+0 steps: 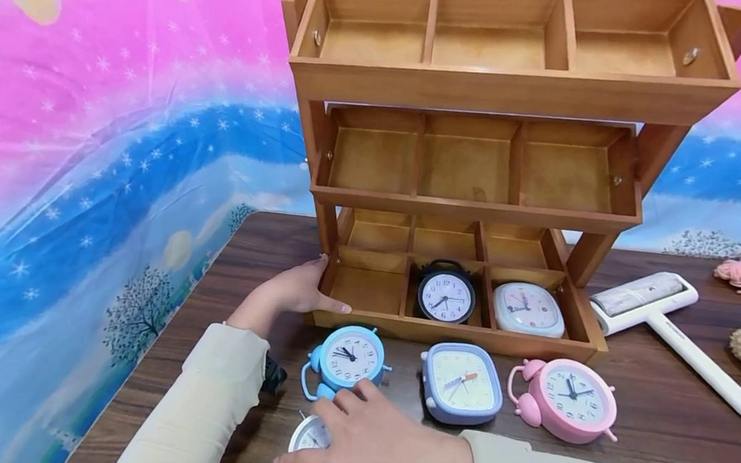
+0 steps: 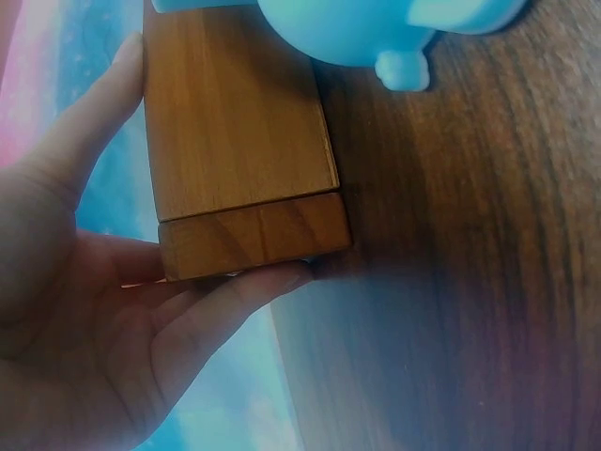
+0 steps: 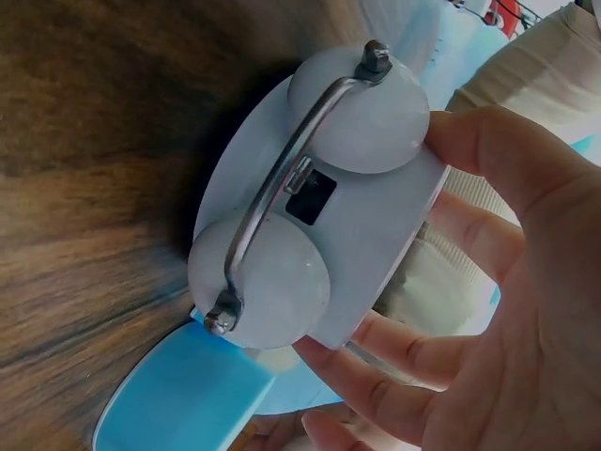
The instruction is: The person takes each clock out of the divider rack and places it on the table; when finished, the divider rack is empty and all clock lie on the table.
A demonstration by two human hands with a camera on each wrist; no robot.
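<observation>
Our right hand (image 1: 381, 435) has hold of white alarm clock (image 1: 309, 437), thumb and fingers bent about its sides. Dial (image 1: 316, 434) faces up, partly covered by hand; round body, two glossy domed bells (image 3: 371, 122), curved metal handle (image 3: 286, 164) bridging them, dark slot (image 3: 311, 197) between. We see clock at table (image 1: 247, 452), before front left corner of wooden rack (image 1: 377, 321), just beside blue clock (image 1: 352, 355). Our left hand (image 1: 293, 287) spread wide, touching that corner.

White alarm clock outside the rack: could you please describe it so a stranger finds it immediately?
Start at the tiered wooden rack, then look at the dark table before it. In the head view, just below the round blue clock, the right hand holds the white alarm clock. It is the only white clock outside the rack.
</observation>
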